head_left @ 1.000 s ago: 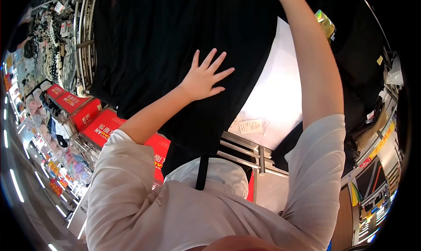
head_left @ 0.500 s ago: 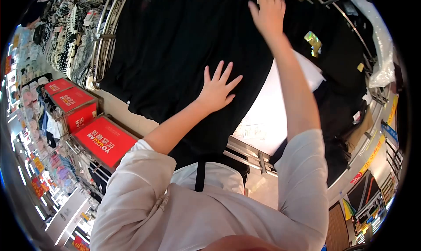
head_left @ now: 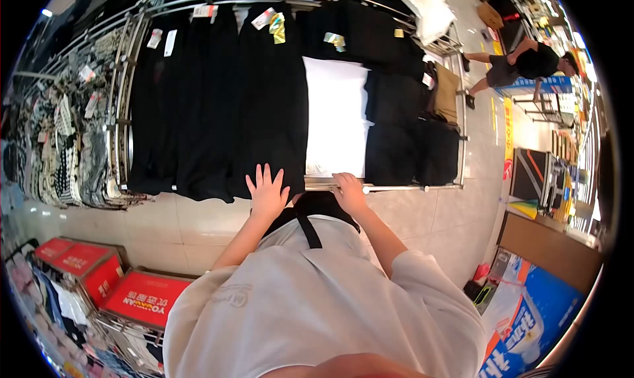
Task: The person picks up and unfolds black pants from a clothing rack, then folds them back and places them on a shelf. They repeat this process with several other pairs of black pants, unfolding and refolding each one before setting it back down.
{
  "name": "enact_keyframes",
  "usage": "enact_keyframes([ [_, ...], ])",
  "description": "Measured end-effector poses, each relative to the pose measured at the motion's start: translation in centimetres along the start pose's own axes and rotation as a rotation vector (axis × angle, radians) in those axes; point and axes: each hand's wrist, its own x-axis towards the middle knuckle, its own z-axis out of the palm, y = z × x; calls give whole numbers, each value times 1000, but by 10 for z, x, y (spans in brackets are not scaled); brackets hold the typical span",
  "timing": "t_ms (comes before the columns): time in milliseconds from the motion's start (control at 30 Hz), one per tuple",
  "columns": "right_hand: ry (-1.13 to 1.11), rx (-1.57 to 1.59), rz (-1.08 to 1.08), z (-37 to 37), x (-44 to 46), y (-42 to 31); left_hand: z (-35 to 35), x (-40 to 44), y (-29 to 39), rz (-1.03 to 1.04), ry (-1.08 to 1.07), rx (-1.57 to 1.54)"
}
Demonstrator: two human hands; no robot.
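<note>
Black trousers point(head_left: 205, 107) lie side by side on the left part of a metal-railed rack point(head_left: 462, 153), with paper tags and gold stickers at their top ends. My left hand point(head_left: 267, 191) lies with fingers spread on the lower end of the garment nearest the middle. At the front rail, my right hand point(head_left: 349, 191) rests beside the bottom edge of a white sheet point(head_left: 335, 117), its fingers bent over the edge; nothing shows in it. To the right of the sheet are folded black garments point(head_left: 396, 130).
Patterned clothes point(head_left: 66, 137) hang at the left. Red boxes point(head_left: 146, 297) stand at the lower left, and a blue carton point(head_left: 538, 312) at the lower right. A person point(head_left: 531, 62) is in the aisle at the upper right. Clear plastic point(head_left: 426, 11) lies on the far corner.
My right hand has come back from the far end of the garments to the front rail. My left hand is now at the garment's lower end. The view takes in more of the rack.
</note>
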Motion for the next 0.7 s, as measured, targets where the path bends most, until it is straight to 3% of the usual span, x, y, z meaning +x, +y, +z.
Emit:
enact_keyframes([
  [200, 23, 156, 68, -27, -9, 15, -7, 5, 8, 13, -23, 52],
  [333, 150, 246, 125, -56, 24, 27, -22, 43, 36, 47, 5, 9],
  [500, 241, 227, 100, -94, 105, 101, 1, 124, 99, 38, -29, -14],
  [700, 416, 88, -146, -140, 258, 173, 64, 258, 114, -127, -36, -529],
])
